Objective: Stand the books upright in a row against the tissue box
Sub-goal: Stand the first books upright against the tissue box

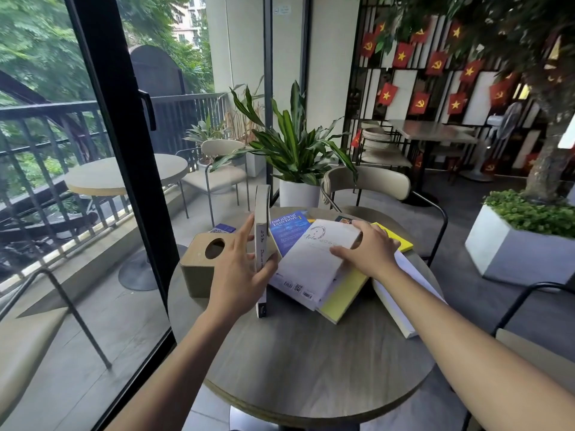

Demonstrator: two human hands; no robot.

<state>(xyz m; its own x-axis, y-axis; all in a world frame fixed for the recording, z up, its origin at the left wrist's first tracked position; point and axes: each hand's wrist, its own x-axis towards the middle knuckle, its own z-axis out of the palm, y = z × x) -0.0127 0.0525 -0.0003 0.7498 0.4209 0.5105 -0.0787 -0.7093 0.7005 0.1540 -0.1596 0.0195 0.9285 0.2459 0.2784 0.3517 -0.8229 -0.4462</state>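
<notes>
A wooden tissue box [199, 262] with an oval hole stands at the left edge of the round table [305, 356]. My left hand [239, 269] grips a white book [260, 231] that stands upright on its edge just right of the box. My right hand [367, 250] rests flat on a white book [311, 265] that tops a loose pile. In that pile lie a blue book [287, 230], a yellow book [342, 301] and another yellow one [399, 241]. A thick white book [404, 300] lies under my right forearm.
A chair [367, 185] and a potted plant [298, 157] stand behind the table. A glass door with a black frame [124, 157] runs along the left. A small blue card [224, 228] lies behind the tissue box. A white planter [516, 244] sits at right.
</notes>
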